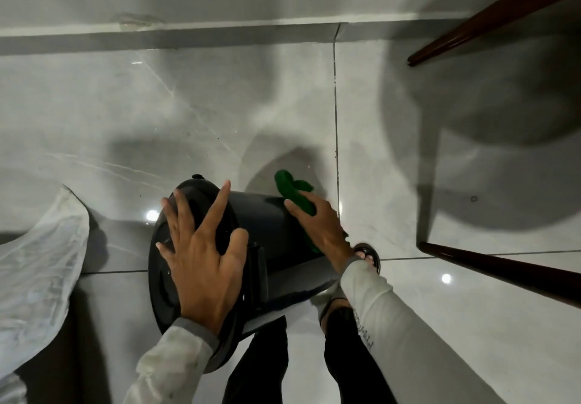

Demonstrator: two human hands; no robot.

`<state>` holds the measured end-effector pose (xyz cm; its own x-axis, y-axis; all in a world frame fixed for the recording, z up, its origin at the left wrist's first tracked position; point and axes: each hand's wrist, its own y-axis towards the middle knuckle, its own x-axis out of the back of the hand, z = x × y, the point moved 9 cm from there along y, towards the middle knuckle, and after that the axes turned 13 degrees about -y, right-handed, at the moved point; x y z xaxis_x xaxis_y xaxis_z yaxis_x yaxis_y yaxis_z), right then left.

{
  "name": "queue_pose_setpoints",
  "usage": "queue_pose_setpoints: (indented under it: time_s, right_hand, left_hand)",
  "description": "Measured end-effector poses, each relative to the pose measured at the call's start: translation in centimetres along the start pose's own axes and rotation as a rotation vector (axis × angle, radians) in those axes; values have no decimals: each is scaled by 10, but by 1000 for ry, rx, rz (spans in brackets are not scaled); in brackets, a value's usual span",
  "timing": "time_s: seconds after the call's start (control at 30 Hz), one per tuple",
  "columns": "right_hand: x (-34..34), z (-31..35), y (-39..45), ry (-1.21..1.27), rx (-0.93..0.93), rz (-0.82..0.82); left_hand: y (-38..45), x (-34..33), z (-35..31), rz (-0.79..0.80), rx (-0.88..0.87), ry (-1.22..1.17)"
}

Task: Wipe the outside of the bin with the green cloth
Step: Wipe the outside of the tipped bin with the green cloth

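A black round bin [276, 246] lies tipped on its side above the floor, its lid end towards the left. My left hand [204, 256] rests flat on the lid with fingers spread, steadying it. My right hand [320, 227] presses a green cloth [292, 190] against the bin's upper side wall. Part of the cloth sticks out past my fingers, and a small bit shows below my palm.
Glossy grey floor tiles [157, 121] meet a white wall skirting at the top. Two dark wooden furniture legs [490, 17] stand at the right. A translucent plastic bag [37, 262] lies at the left. My sandalled feet [367, 256] and dark trouser legs are below the bin.
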<state>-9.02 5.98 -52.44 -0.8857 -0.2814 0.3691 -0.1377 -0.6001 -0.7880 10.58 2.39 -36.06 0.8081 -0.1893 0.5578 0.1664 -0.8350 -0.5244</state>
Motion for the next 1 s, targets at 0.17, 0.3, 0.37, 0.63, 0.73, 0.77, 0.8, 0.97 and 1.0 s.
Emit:
queue_pose_setpoints:
  time_s: [0.17,0.3,0.37,0.63,0.73,0.77,0.8,0.97,1.0]
  right_hand:
    - [14,53,-27,336,102,-7]
    - [71,72,-41,830,31,-136]
    - [113,67,-43,950,59,-260]
    - [152,-9,-58,558,-45,-381]
    - [145,-31,-66,545,-92,-364]
    - [146,-34,-68,553,-92,-363]
    - [149,-36,-70,558,-92,-371]
    - [185,-20,-71,512,-16,-464]
    - [194,-16,-70,505,7,-483]
  left_hand:
    - [-9,-7,-9,-108,48,-50]
    - [-13,-13,-27,-291,88,-162]
    - [-8,-24,-46,-337,32,-135]
    - [0,-80,-92,-300,-173,163]
    - [4,-108,-109,-193,-205,299]
    - [7,-117,-113,-159,-215,329]
    - [10,-124,-118,-131,-227,343]
    - [41,-147,-128,-68,-161,383]
    - [46,-150,-130,-76,-141,400]
